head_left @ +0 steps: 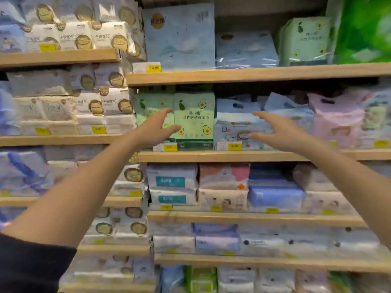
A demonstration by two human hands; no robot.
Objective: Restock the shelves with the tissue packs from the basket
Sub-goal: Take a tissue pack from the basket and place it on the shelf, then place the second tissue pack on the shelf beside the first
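Observation:
A green tissue pack with avocado pictures (194, 119) stands upright on the middle wooden shelf (222, 156), with a second green pack (148, 106) to its left. My left hand (156, 129) reaches out with spread fingers at the pack's left edge and holds nothing. My right hand (277, 131) is stretched out open in front of a light blue pack with a cartoon figure (234, 127), right of the green pack. Whether either hand touches a pack is unclear. No basket is in view.
Wooden shelves full of soft tissue packs fill the whole view. White packs with a round brown face (101, 41) are stacked on the left unit. Pink packs (336, 117) sit at the right. Yellow price tags (154, 68) hang along the shelf edges.

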